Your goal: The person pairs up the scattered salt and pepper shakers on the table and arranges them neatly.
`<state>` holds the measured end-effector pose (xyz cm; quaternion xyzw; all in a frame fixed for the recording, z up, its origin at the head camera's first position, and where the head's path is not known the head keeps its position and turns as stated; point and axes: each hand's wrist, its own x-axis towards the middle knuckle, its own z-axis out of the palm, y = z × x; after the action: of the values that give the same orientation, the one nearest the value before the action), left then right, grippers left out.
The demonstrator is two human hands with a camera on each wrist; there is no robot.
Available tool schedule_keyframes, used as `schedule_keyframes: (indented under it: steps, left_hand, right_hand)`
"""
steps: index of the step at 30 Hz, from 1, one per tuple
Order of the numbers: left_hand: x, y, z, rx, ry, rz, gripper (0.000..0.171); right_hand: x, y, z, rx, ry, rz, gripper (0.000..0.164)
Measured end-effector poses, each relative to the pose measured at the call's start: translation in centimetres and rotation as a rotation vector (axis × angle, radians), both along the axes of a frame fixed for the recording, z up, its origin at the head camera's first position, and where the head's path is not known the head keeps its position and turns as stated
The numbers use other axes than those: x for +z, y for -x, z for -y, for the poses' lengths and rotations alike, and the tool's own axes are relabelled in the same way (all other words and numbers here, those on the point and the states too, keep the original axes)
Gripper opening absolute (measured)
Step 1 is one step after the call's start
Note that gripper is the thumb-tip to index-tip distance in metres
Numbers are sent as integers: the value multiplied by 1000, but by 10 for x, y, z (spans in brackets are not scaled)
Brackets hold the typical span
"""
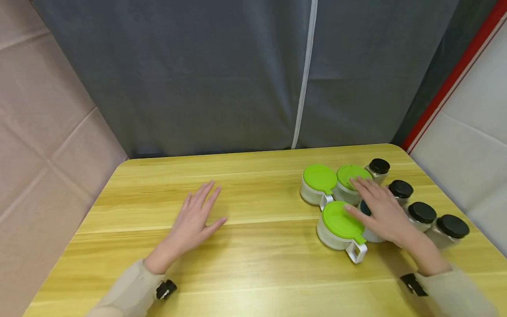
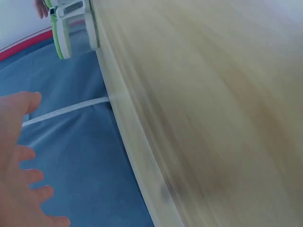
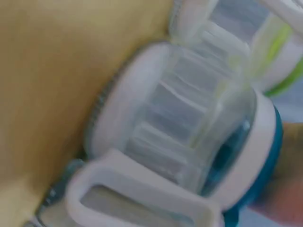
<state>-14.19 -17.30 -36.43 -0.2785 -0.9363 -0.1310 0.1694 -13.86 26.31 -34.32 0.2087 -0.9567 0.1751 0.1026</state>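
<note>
Blue-lidded jar [image 3: 177, 104] at the table's [image 1: 253, 268] three o'clock; right hand [image 1: 382, 211] over it, palm down, thumb and fingers apart, pointing toward ten-thirty; left hand [image 1: 192, 220] at nine o'clock, spread wide, fingers toward one

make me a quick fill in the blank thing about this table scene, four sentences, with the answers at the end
1. In the head view, among the jars, exactly ____ have black lids.
2. Another ____ have bright green lids.
3. The hand over the jars is the person's ____ one.
4. The broad band bordering the white wall is ____ in colour.

Missing words: four; three; right; red.
</note>
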Motion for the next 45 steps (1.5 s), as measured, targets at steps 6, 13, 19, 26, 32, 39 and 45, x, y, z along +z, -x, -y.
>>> schedule_keyframes:
  steps: [6,13,19,26,32,39,45]
  left_hand:
    - [6,6,-21,-88,-212,-21,69]
    - [12,9,-55,-168,-438,163,65]
    - [12,11,-83,-168,-579,381,64]
    - [2,24,-107,-166,-741,578,64]
    - [-2,36,-128,-121,-770,718,73]
    - [-12,55,-155,-129,-781,748,80]
    - [-22,68,-175,-110,-770,776,83]
  right_hand:
    - [26,-2,-24,15,198,100,58]
    - [36,-7,-71,-83,349,97,47]
    - [-5,8,-162,-99,437,141,48]
    - [-84,30,-283,311,634,299,54]
    - [-105,16,-299,630,846,490,54]
    - [-78,-9,-256,775,1006,647,56]
    - [-53,-21,-215,894,1118,681,57]
